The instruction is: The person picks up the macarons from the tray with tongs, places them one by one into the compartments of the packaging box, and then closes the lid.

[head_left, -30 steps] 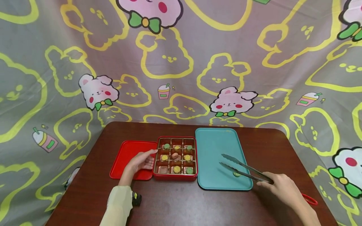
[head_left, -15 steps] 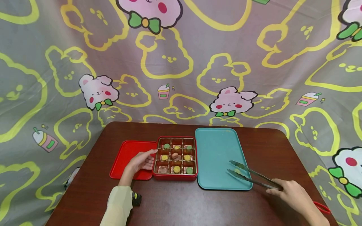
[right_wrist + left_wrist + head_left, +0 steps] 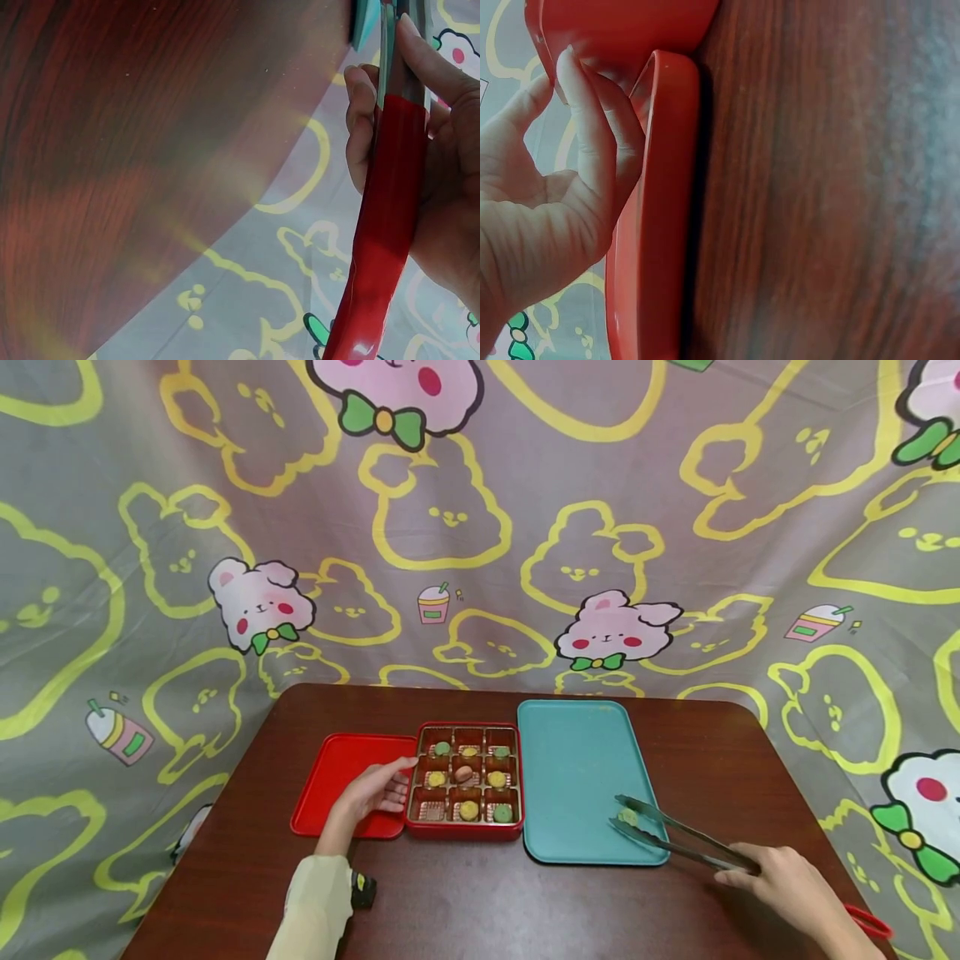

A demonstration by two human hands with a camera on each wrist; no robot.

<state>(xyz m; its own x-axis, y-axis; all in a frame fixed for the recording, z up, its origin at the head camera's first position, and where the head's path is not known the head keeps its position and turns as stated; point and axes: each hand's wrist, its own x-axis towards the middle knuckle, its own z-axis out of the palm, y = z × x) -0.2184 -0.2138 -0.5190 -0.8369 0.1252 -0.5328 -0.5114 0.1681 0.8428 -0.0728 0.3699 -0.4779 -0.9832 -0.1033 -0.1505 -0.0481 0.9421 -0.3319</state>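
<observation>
My right hand (image 3: 783, 885) holds metal tongs (image 3: 693, 852) with a red handle (image 3: 390, 195). Over the near right part of the blue-green tray (image 3: 573, 760), the parted tong tips stand on either side of a small pale green macaron (image 3: 628, 817); whether they touch it I cannot tell. My left hand (image 3: 373, 789) touches the left side of a red box (image 3: 465, 833), fingertips against its wall in the left wrist view. Inside the box, a divided insert holds several yellow and green macarons and one brown macaron (image 3: 464, 773); its near left compartment (image 3: 432, 811) is bare.
Left of the box lies a shallow red lid (image 3: 337, 777), partly under my left hand. Everything stands on a dark brown wooden table (image 3: 450, 910). A patterned cloth (image 3: 480, 527) hangs behind and at both sides.
My right hand and the tongs have moved right and nearer to me, bringing the tong tips to either side of the pale green macaron. The left hand stays at the box.
</observation>
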